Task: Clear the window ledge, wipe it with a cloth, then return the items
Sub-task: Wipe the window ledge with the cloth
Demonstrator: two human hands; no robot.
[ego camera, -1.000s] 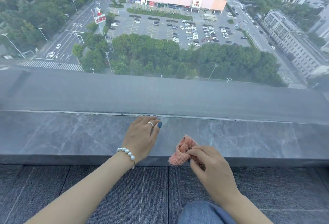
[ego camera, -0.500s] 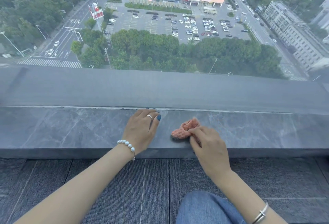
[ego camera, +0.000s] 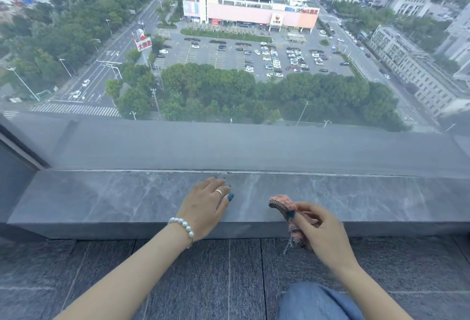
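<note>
A grey marble window ledge (ego camera: 101,200) runs across the view below the glass. My left hand (ego camera: 206,205) rests flat on it near the middle, fingers straight and reaching toward the back seam. My right hand (ego camera: 320,233) pinches a small pink cloth (ego camera: 282,205) with a dark patterned side. The cloth's top end lies over the ledge's front part, and its frayed lower end hangs past the ledge's front edge. No other items show on the ledge.
The window glass (ego camera: 229,90) rises straight behind the ledge, with a dark frame post (ego camera: 20,151) at the far left. Grey carpet tiles (ego camera: 203,276) cover the floor in front. My blue-jeaned knee (ego camera: 318,302) is at the bottom right.
My right hand drew the cloth back from the ledge's middle toward its front edge and turned it, so the patterned side shows. My left hand stayed put. The camera tilted up.
</note>
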